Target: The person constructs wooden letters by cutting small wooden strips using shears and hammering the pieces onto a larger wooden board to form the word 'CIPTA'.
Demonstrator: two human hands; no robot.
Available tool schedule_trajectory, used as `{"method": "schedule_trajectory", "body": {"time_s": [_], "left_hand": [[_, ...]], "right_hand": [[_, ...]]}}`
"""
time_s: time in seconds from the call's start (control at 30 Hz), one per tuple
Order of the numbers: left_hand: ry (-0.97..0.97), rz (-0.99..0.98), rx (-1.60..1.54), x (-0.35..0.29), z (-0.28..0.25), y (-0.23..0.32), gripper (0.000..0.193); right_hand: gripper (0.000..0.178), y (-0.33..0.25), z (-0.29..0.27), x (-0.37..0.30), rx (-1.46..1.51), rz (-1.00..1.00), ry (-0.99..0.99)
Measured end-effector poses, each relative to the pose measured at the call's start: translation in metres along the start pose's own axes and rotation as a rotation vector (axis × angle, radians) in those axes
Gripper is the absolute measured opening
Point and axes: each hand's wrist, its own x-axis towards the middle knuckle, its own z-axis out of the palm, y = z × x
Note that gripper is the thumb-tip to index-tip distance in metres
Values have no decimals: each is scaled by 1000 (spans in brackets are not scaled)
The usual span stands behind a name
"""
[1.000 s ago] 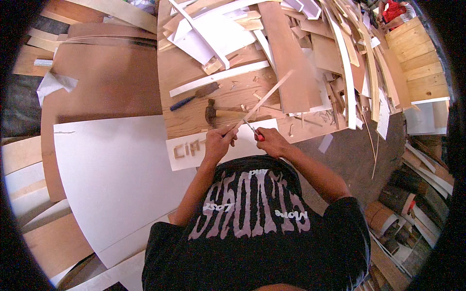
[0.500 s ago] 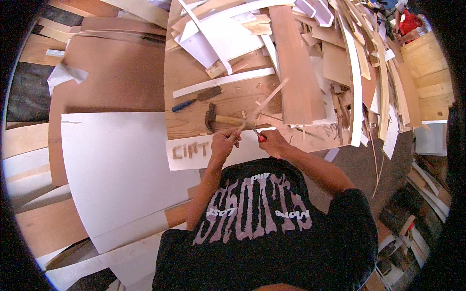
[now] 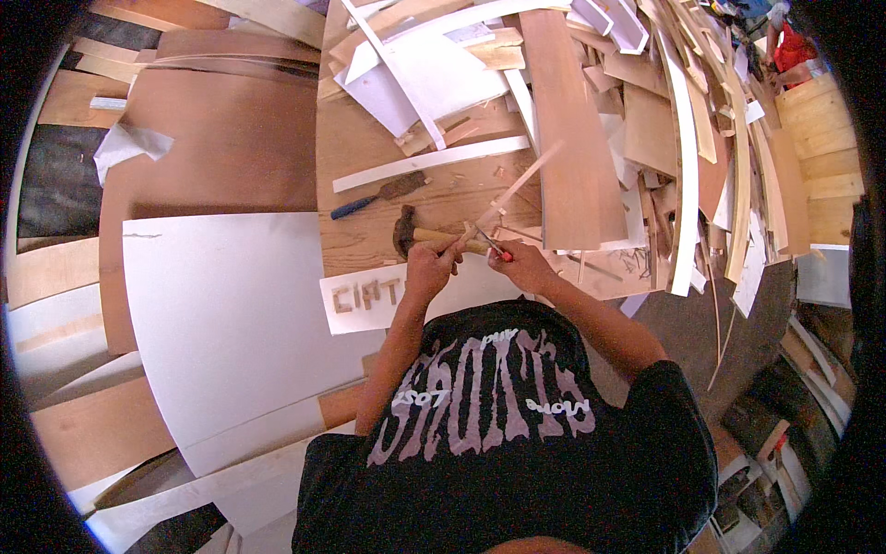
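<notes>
A white sheet [image 3: 240,305] lay at left. A hammer [image 3: 443,239] rested just beyond the left hand [image 3: 432,268], which pinched a thin wooden strip [image 3: 528,175] slanting far and right. The right hand [image 3: 522,270] gripped a red-handled tool [image 3: 506,256], its metal end just beside the strip.

Strip [image 3: 528,178]: bare wood, matt. Tool [image 3: 505,256]: metal, plastic-looking grip. Hammer [image 3: 432,238]: dull metal head, wooden handle. Bench [image 3: 365,245]: grained wood. White sheet [image 3: 245,314]: smooth. Shirt [image 3: 508,489]: matt cloth.
</notes>
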Motion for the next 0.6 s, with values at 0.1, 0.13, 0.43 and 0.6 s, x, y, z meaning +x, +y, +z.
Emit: {"method": "schedule_trajectory", "body": {"time_s": [0.1, 0.13, 0.43, 0.6], "left_hand": [[25, 2, -54, 7, 4, 3, 25], [13, -50, -40, 8, 6, 4, 25], [68, -85, 72, 22, 10, 16, 24], [41, -134, -21, 24, 6, 18, 25]], "right_hand": [[41, -20, -8, 1, -166, 101, 2], [41, -17, -9, 2, -163, 105, 5], [52, -18, -15, 10, -107, 80, 116], [52, 8, -24, 24, -278, 101, 287]]}}
